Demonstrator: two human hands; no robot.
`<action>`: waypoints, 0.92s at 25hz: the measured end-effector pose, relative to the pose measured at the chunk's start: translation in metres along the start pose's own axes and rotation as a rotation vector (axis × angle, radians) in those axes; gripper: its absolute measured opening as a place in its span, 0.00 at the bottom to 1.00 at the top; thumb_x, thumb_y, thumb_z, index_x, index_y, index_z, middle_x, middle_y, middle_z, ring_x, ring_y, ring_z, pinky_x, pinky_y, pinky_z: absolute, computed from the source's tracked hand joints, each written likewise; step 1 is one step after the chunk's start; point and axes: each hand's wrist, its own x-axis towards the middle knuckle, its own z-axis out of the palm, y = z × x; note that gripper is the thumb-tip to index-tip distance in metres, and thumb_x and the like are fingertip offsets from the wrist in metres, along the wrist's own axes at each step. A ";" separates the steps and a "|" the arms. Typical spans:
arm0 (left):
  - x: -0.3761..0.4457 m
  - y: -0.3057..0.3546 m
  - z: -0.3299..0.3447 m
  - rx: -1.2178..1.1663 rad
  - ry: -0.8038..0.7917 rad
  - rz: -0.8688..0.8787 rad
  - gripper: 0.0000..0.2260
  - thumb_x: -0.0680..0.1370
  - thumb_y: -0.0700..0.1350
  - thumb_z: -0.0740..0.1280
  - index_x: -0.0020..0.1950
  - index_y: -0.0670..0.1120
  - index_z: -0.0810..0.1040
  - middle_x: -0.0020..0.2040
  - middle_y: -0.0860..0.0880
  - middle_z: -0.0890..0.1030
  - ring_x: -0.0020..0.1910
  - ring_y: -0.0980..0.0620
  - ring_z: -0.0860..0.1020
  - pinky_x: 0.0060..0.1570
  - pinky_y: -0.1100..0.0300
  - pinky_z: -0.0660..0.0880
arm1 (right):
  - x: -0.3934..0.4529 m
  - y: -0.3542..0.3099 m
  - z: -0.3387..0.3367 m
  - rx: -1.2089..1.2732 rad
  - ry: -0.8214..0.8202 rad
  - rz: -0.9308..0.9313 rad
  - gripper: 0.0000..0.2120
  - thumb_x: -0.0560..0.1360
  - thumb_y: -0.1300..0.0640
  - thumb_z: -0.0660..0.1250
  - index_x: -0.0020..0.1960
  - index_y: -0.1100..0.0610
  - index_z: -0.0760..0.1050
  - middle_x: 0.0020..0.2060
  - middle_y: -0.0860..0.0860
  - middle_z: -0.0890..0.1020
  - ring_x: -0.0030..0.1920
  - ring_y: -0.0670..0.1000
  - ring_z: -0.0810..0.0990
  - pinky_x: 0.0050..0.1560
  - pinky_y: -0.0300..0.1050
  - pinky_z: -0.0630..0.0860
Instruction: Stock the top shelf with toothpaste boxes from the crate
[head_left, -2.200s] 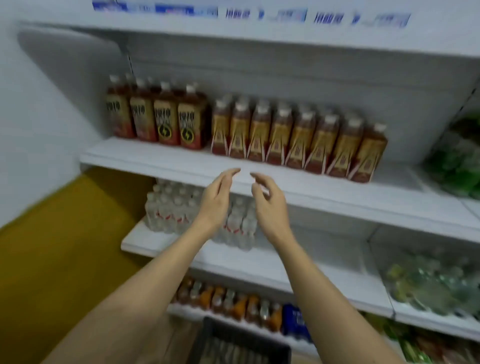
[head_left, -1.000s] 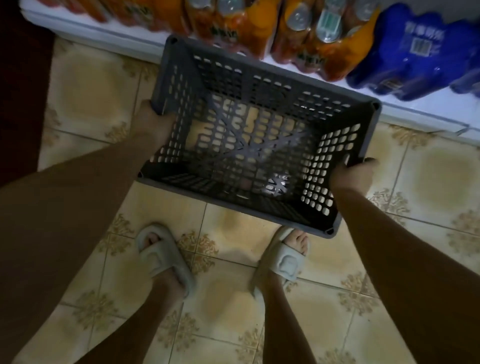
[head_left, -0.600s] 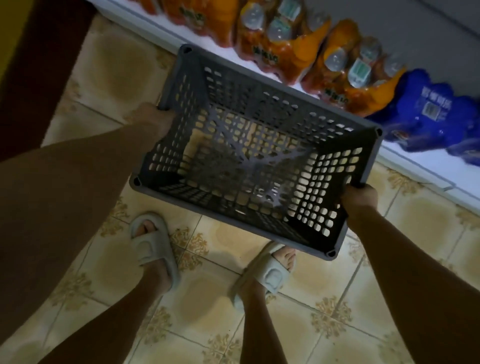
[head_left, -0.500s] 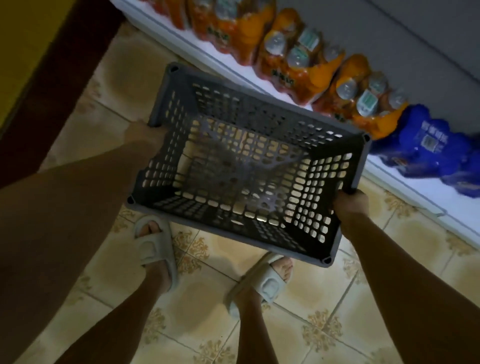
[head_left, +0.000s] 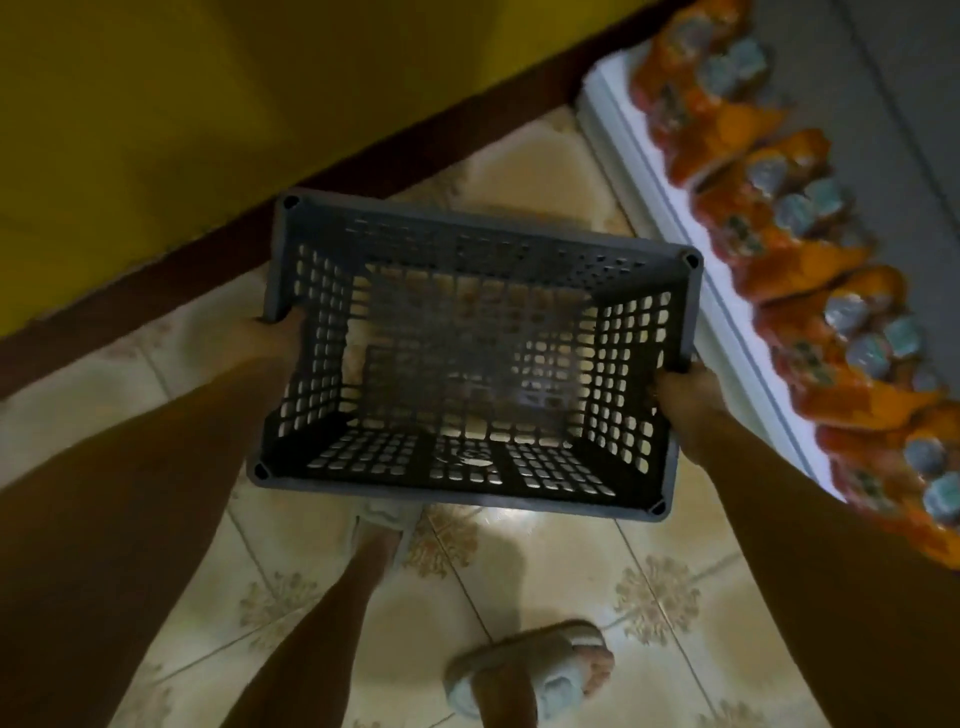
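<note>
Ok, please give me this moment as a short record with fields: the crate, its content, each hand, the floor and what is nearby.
crate: grey, perforated, held above the floor
content: no boxes visible inside
left hand: grips the crate's left side
right hand: grips the crate's right side
floor: patterned tiles
nearby: orange bottle packs on a low shelf at right
feet: in slippers

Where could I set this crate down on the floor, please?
Bare tile lies between the crate and the slippers, and leftward toward the dark skirting. The low shelf on the right is packed with orange bottle packs.
</note>
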 end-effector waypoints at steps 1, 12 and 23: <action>0.010 -0.012 -0.015 -0.038 0.015 -0.035 0.21 0.80 0.55 0.63 0.62 0.39 0.76 0.53 0.42 0.78 0.48 0.45 0.75 0.49 0.54 0.71 | 0.004 -0.020 0.025 -0.026 -0.042 -0.025 0.14 0.80 0.57 0.61 0.64 0.59 0.71 0.50 0.54 0.80 0.46 0.53 0.79 0.41 0.45 0.76; 0.113 -0.098 -0.106 -0.283 0.121 -0.335 0.23 0.79 0.53 0.66 0.65 0.36 0.76 0.59 0.37 0.80 0.55 0.36 0.80 0.56 0.45 0.77 | -0.001 -0.209 0.219 -0.110 -0.319 -0.252 0.22 0.77 0.57 0.64 0.69 0.60 0.66 0.42 0.49 0.75 0.40 0.49 0.76 0.34 0.42 0.71; 0.129 -0.088 -0.108 -0.116 0.051 -0.342 0.34 0.74 0.51 0.71 0.74 0.43 0.59 0.70 0.39 0.68 0.66 0.36 0.71 0.65 0.40 0.70 | -0.001 -0.219 0.231 -0.220 -0.183 -0.439 0.28 0.74 0.53 0.66 0.72 0.58 0.64 0.62 0.58 0.74 0.58 0.60 0.77 0.57 0.59 0.78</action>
